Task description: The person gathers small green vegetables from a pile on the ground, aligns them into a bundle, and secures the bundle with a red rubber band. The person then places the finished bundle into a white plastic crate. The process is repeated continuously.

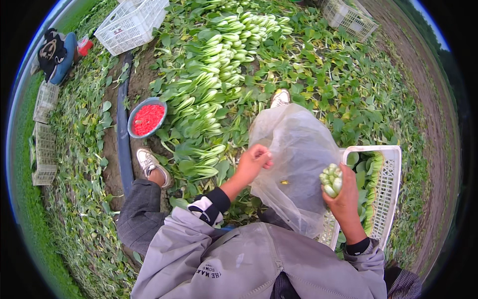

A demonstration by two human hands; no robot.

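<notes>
My right hand (344,198) is closed round a bunch of bok choy (331,180), its pale stem ends turned up, beside a white plastic crate (392,182). More bok choy (374,174) lies packed inside that crate. My left hand (253,163) is raised over the left edge of a clear plastic sheet (294,144), fingers curled together; whatever they may pinch is too small to make out. The sheet covers my right leg. Beyond my left hand, cut bok choy (216,74) lies in a long row on the ground, stems pointing right.
Left of the row stands a blue-grey bowl (131,122) filled with small red pieces. A dark hose (123,124) runs beside it. White crates (132,27) stand far left, along the left side and far right (348,20). Another person (62,55) crouches at far left. Leafy plants cover the ground.
</notes>
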